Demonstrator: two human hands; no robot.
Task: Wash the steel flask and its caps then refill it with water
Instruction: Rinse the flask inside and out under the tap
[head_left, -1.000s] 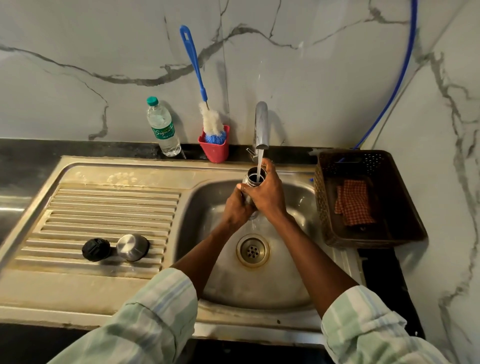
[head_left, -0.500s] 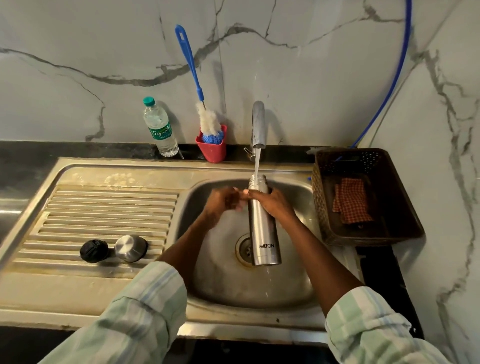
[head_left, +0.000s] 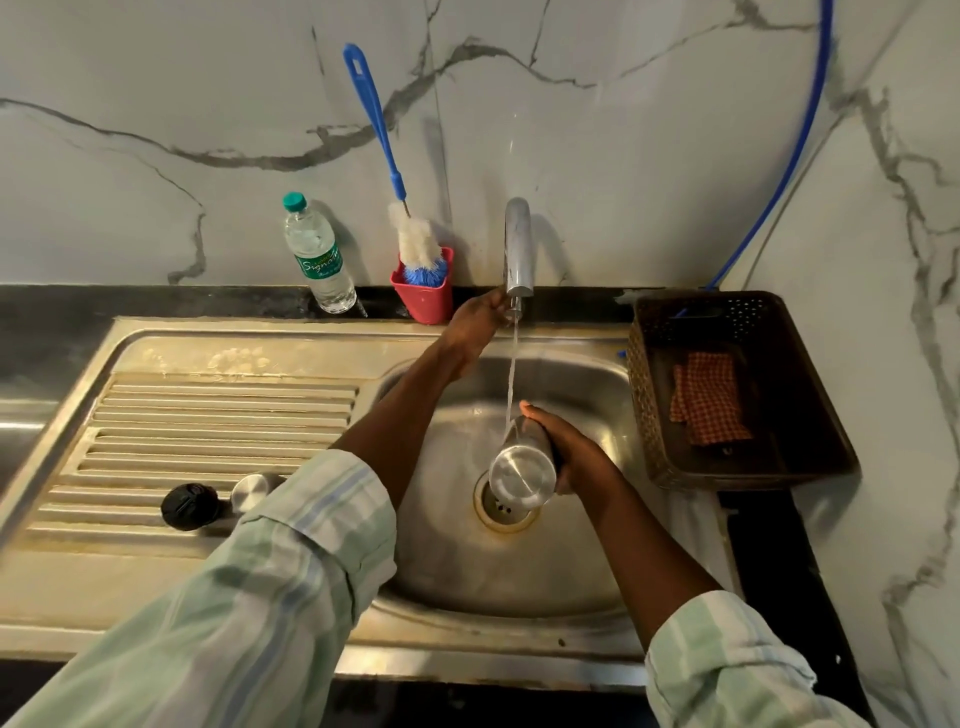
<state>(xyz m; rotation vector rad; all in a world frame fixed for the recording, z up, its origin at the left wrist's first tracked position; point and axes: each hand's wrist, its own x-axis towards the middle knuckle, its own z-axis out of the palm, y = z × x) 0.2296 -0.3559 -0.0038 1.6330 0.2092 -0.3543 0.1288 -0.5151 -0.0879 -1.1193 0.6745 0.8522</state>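
Observation:
The steel flask (head_left: 519, 474) is tilted over the sink basin (head_left: 587, 545), its round base turned toward me. My right hand (head_left: 574, 453) grips its body from the right. Water runs from the tap (head_left: 518, 244) in a thin stream onto the flask's far end. My left hand (head_left: 480, 322) reaches to the back and its fingers hold the small tap handle under the spout. On the ribbed drainboard (head_left: 208, 415) lie the black cap (head_left: 189, 505) and, touching it, the steel cap (head_left: 251, 491), partly hidden by my left sleeve.
A plastic water bottle (head_left: 317, 254) and a red cup (head_left: 426, 301) with a blue-handled bottle brush (head_left: 415, 241) stand against the marble wall. A brown basket (head_left: 649, 415) holding a checked cloth (head_left: 706, 397) sits right of the sink. A blue hose (head_left: 779, 171) runs up the wall.
My left hand left the flask and reached up to the tap handle. The right hand lowered the flask and swung it so its base faces me.

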